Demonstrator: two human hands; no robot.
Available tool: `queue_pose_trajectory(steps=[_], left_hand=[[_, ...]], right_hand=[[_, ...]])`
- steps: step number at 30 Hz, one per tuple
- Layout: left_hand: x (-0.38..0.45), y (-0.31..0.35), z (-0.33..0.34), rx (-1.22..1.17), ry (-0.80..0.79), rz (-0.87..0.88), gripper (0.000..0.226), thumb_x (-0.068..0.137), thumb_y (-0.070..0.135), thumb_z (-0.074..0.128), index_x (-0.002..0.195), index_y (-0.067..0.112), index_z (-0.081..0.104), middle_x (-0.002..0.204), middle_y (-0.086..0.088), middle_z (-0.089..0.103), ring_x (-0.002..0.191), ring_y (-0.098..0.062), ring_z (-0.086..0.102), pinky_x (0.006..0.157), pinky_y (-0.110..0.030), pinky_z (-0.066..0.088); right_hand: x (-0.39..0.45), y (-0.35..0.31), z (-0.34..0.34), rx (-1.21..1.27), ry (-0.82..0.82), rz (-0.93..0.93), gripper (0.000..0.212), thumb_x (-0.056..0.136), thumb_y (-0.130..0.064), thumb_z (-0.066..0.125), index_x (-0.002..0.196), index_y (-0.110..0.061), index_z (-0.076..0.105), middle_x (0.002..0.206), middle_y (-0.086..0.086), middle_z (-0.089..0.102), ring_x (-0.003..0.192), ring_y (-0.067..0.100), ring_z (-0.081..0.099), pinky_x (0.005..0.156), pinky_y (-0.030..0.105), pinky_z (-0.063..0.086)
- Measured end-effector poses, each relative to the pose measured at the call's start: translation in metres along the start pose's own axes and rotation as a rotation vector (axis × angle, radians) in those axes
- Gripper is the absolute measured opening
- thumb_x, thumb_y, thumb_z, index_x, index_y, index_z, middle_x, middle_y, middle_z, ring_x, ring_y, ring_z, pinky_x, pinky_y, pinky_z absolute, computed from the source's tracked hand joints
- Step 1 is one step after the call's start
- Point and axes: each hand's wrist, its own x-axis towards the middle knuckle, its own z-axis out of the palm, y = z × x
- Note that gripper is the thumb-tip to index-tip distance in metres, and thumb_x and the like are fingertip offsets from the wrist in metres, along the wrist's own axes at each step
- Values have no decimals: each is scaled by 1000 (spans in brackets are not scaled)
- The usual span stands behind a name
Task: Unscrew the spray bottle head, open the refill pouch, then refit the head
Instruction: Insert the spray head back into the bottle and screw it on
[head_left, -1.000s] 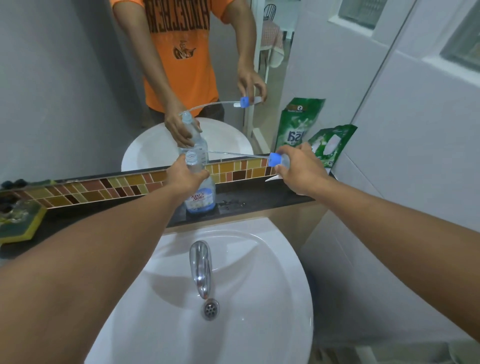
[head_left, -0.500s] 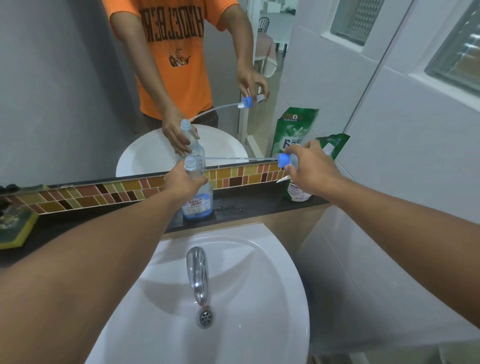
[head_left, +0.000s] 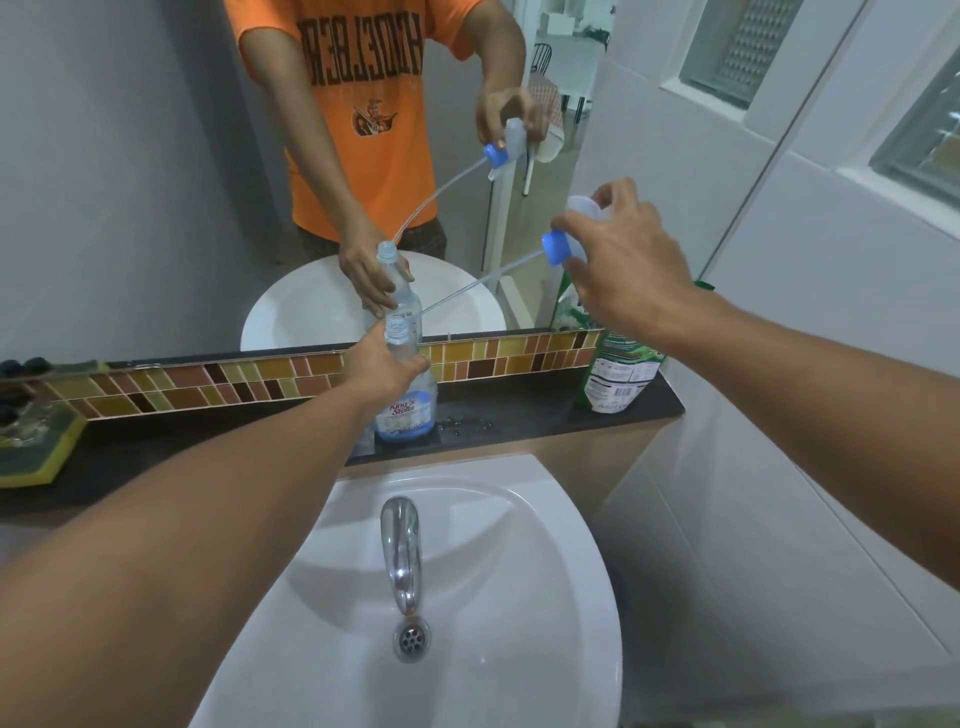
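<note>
- Sitting at the far left of the dark ledge, a yellow-and-green sponge lies below the mirror.
- Left hand grips the clear spray bottle round its neck, fingers curled about it; the bottle stands upright on the ledge, its mouth uncovered.
- Below, a chrome tap stands over the white sink.
- Right hand holds the spray head raised clear of the bottle, fingers curled round it; its thin dip tube slants down towards the bottle mouth.
- Green refill pouch stands upright at the ledge's right end, partly hidden behind the right hand.
</note>
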Motion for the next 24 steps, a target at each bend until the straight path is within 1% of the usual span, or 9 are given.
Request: queue_pose_trajectory(steps=[4,8,10,13,18,21,24], left_hand=[[-1,0,0,3,-5,-7,59,88,33,77,140,25,50,135,-7,63,118,-30,61,92,-48,55],[0,1,-1,5,-18,-35,63,88,34,77,143,26,48,134,-7,63,118,-30,60,91,-48,54],[0,1,0,10,-15,-41,63,88,36,77,143,26,47,134,-7,62,117,-29,60,91,-47,55],[-1,1,0,31,3,-39,65,87,38,78,143,27,47,134,-6,63,116,-29,61,89,-47,55],[-3,2,-1,30,0,-36,65,86,40,78,143,29,47,131,-5,64,113,-28,62,88,-46,55],[-2,3,-2,26,-11,-47,67,86,39,78,143,29,46,131,-4,64,113,-27,63,91,-50,56],[-3,3,-2,5,-20,-45,65,86,37,78,143,29,47,130,-4,64,113,-26,62,92,-48,55]], right_hand=[[9,-16,0,-61,15,-65,36,99,-26,61,133,-33,53,129,15,46,116,36,45,79,48,42],[18,-37,0,-128,51,-130,36,99,-33,60,134,-37,50,126,14,52,111,38,50,82,50,44],[22,-48,-1,-123,67,-161,36,98,-33,61,132,-37,50,124,14,51,105,38,55,84,52,44],[27,-64,1,-102,44,-221,37,98,-28,61,131,-39,52,120,12,51,98,36,58,85,51,42],[29,-89,14,-57,-23,-279,42,98,-25,64,134,-43,53,116,10,52,105,31,55,86,50,39],[30,-100,22,-51,-45,-311,45,96,-24,67,135,-43,53,115,9,53,104,31,55,86,49,39],[31,-109,29,-59,-38,-341,47,92,-24,73,132,-43,56,112,9,55,102,30,57,85,48,39]])
